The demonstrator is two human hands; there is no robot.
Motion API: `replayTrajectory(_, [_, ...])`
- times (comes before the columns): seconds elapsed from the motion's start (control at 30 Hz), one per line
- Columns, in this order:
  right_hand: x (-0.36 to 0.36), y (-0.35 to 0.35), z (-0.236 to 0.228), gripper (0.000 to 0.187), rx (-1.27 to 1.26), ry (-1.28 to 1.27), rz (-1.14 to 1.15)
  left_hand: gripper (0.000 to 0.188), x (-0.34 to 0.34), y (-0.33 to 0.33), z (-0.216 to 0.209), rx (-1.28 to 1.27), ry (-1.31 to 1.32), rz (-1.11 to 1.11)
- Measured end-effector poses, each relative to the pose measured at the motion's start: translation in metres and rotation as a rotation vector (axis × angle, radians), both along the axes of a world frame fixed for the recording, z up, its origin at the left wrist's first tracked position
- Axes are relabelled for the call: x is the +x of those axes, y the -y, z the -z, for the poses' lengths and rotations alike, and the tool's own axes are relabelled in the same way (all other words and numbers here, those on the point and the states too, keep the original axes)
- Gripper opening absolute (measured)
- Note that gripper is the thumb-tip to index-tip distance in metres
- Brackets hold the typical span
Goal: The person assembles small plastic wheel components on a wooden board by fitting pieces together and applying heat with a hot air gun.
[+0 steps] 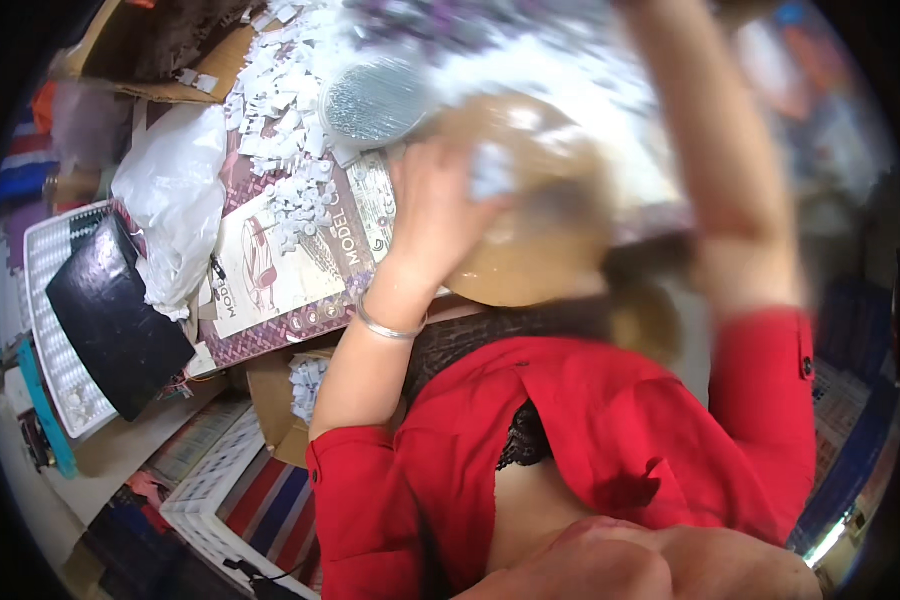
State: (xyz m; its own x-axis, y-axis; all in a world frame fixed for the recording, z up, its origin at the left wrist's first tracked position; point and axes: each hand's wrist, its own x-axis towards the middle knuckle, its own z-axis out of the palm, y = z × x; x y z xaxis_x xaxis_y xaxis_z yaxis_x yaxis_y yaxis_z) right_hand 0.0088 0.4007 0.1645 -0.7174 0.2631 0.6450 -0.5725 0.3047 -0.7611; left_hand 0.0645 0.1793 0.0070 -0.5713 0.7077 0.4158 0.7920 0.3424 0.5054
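My left hand (435,205), with a silver bangle at its wrist, rests over the left side of a brown, shiny, round shallow object (540,265). Thumb and fingers close around a small white piece (492,170), blurred by motion. Beyond the hand stands a round clear container (375,100) full of thin silvery bits that look like pins. Many small white pieces (290,115) lie heaped on the table left of it. My right forearm (735,160) stretches up past the top edge, its hand outside the picture.
A printed sheet (270,265) covers the near left of the table. Beside it lie a white plastic bag (175,190) and a white basket (45,260) with a black curved panel (120,310). A cardboard box (275,400) sits below the edge; another box (205,75) tilts at the far left.
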Motion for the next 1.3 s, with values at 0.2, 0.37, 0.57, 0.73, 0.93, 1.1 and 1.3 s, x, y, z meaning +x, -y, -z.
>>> replayTrajectory(0.2, [0.099,0.069,0.075,0.070,-0.276,0.081,-0.060,0.057,0.013,0.012,0.006,0.043,0.084,-0.063])
replayTrajectory(0.37, [0.090,0.075,0.117,0.093,-0.370,0.147,0.012,0.057,0.010,0.013,0.006,0.055,0.118,-0.067])
replayTrajectory(0.57, [0.087,0.077,0.080,0.101,-0.392,-0.217,-0.401,0.014,0.010,0.014,0.005,0.269,0.042,-0.063])
replayTrajectory(0.73, [0.088,0.065,0.095,0.060,-0.297,0.065,-0.268,0.009,0.008,0.020,0.003,0.150,-0.054,-0.086])
replayTrajectory(0.93, [0.104,0.064,0.084,0.069,-0.294,-0.031,-0.346,0.010,0.012,0.019,0.003,0.167,-0.140,-0.058])
replayTrajectory(1.1, [0.109,0.066,0.086,0.079,-0.312,-0.049,-0.358,0.016,0.013,0.020,0.007,0.233,-0.082,-0.031])
replayTrajectory(1.3, [0.095,0.069,0.108,0.094,-0.357,0.018,-0.221,0.043,0.019,0.013,-0.003,0.110,0.105,-0.168])
